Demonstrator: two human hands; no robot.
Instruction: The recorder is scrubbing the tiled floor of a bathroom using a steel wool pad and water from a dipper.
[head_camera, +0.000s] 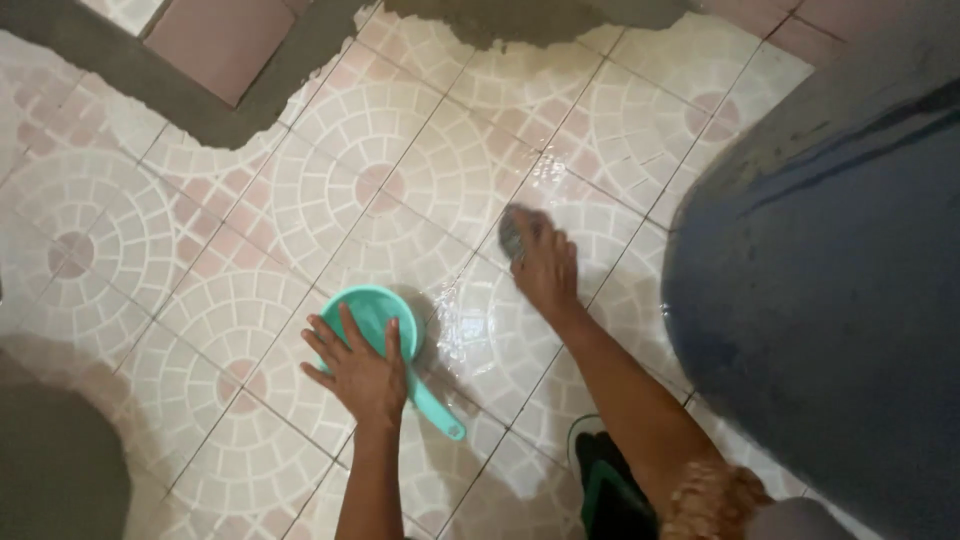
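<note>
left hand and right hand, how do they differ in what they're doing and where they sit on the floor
The left hand lies flat, fingers spread, over a teal dipper; the right hand presses a grey sponge onto the tiled floor. The left hand sits nearer the camera on drier tile; the right hand reaches farther out, over wet, glossy tile. Both are bare, palm down.

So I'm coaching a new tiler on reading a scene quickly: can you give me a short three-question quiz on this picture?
1. True or false: the left hand rests on a teal dipper.
2. What does the right hand press on the tiled floor? A) grey scrubbing pad B) trowel C) hammer
3. Is the tile around the right hand wet or dry?

Key: 1 true; 2 A, the grey scrubbing pad; 3 wet and glossy.
</note>
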